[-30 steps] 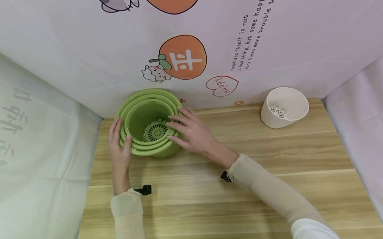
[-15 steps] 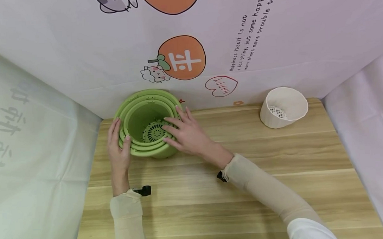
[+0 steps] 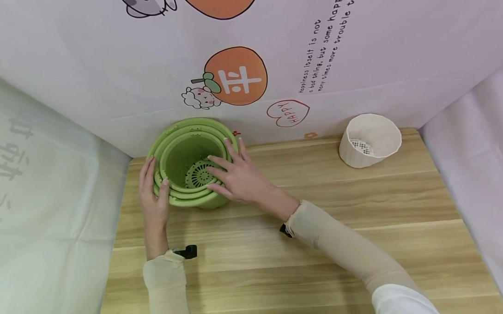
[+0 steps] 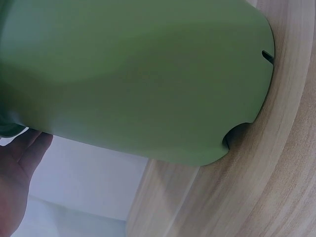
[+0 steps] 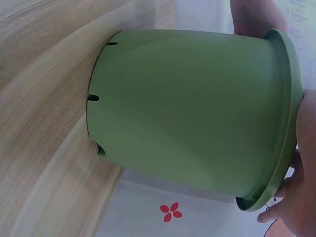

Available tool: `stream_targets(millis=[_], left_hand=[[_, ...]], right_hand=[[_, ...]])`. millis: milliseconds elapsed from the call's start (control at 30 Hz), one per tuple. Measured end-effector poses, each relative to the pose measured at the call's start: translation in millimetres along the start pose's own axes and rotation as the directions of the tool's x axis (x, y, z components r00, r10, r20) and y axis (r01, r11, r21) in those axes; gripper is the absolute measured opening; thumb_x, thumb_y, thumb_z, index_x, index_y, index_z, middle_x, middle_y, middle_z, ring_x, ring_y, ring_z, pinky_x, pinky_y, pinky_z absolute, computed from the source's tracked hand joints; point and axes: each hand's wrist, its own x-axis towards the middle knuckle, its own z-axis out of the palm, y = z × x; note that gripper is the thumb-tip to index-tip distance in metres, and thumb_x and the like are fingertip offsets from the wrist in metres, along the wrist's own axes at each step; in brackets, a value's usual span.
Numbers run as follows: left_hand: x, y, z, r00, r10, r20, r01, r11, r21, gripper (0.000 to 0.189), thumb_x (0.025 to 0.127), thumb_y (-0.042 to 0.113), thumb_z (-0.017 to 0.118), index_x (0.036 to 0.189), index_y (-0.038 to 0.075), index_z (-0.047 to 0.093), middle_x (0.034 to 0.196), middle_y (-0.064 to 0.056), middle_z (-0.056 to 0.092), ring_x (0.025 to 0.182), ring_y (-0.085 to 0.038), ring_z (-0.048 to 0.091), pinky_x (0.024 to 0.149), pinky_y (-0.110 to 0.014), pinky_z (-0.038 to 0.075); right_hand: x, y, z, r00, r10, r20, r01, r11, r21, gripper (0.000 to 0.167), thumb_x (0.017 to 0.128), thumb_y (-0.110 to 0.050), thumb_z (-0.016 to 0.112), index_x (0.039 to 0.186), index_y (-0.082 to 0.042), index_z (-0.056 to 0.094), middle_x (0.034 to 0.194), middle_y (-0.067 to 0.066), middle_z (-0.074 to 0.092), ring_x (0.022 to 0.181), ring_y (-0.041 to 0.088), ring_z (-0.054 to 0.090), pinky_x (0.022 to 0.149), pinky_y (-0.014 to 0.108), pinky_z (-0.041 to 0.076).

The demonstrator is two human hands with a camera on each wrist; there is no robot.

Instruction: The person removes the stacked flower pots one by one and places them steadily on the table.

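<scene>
Several green plastic flower pots [image 3: 214, 202] stand nested upright at the back left of the wooden table, their rims forming rings. Slots pierce the round bottom [image 3: 201, 174] of the innermost one. At the near left of the stack, my left hand [image 3: 154, 199] grips the rims, thumb on top and fingers along the outside. My right hand [image 3: 241, 176] lies over the right side, its spread fingers touching the rims and reaching over the inner opening. The right wrist view shows the outermost pot's smooth wall [image 5: 182, 108], with my right hand [image 5: 301, 187] at its rim.
A white flower pot [image 3: 353, 154] with a perforated bottom stands at the table's back right. Behind both pots rises a printed white cloth wall [image 3: 149, 77]. More cloth borders the wooden table [image 3: 247, 277] at left and right.
My right hand has slid a little left, farther over the nested green pots. The left hand keeps its place on the rims. The whole head view has shifted slightly.
</scene>
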Motion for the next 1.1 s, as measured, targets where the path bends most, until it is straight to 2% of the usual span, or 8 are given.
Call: stream_targets(millis=[167,400,533,833,967,1100], left_hand=[[0.4,-0.4,-1.1,1.0,0.0,-0.002,0.0,1.0,-0.003,0.055,0.086,-0.001,0.05,0.14,-0.012,0.045,0.149,-0.028,0.04,0.14,-0.043,0.033,0.119,-0.041,0.024],[1.6,0.3,-1.2,1.0,0.014,-0.006,-0.014,1.0,-0.001,0.055,0.086,-0.001,0.05,0.14,-0.012,0.046,0.148,-0.028,0.041,0.14,-0.042,0.034,0.119,-0.04,0.023],[2.2,-0.4,-1.9,1.0,0.028,-0.009,-0.028,1.0,-0.004,0.054,0.086,-0.001,0.05,0.139,-0.013,0.046,0.146,-0.03,0.042,0.139,-0.044,0.035,0.119,-0.041,0.024],[1.7,0.0,-2.5,0.999,0.032,-0.015,-0.032,0.999,0.01,0.054,0.086,-0.002,0.05,0.139,-0.013,0.046,0.146,-0.03,0.042,0.139,-0.045,0.035,0.119,-0.041,0.024],[0.9,-1.5,-0.9,0.999,0.038,-0.025,-0.038,0.999,0.007,0.054,0.087,-0.002,0.048,0.139,-0.014,0.045,0.145,-0.031,0.042,0.138,-0.045,0.035,0.12,-0.042,0.022],[0.3,-2.5,1.3,1.0,0.018,-0.025,-0.018,1.0,0.005,0.054,0.087,-0.002,0.046,0.14,-0.013,0.044,0.147,-0.03,0.041,0.139,-0.042,0.036,0.12,-0.043,0.02]], right_hand=[[3.4,-2,1,1.0,-0.007,-0.021,0.006,1.0,-0.023,0.055,0.101,-0.059,0.034,0.137,-0.026,0.062,0.149,0.002,0.05,0.142,0.054,0.022,0.114,0.07,0.002],[7.2,-3,-3,1.0,0.004,0.02,-0.003,0.999,-0.044,0.057,0.102,-0.06,0.028,0.134,-0.029,0.064,0.146,0.001,0.053,0.143,0.054,0.02,0.112,0.069,-0.009],[9.2,-3,-4,1.0,0.004,0.027,-0.003,0.999,-0.038,0.058,0.102,-0.06,0.027,0.132,-0.028,0.065,0.144,0.001,0.054,0.143,0.053,0.02,0.111,0.069,-0.012],[11.1,-4,-4,0.999,0.014,0.045,-0.014,1.0,-0.017,0.058,0.102,-0.06,0.027,0.123,-0.027,0.07,0.133,0.003,0.064,0.145,0.05,0.018,0.111,0.069,-0.013],[10.9,-4,-3,0.999,0.015,0.044,-0.014,1.0,-0.016,0.058,0.102,-0.06,0.028,0.12,-0.026,0.071,0.129,0.005,0.066,0.144,0.049,0.023,0.111,0.068,-0.013],[9.8,-4,-2,1.0,0.013,0.019,-0.013,1.0,-0.018,0.056,0.102,-0.059,0.031,0.118,-0.025,0.072,0.125,0.006,0.068,0.142,0.048,0.028,0.112,0.068,-0.011]])
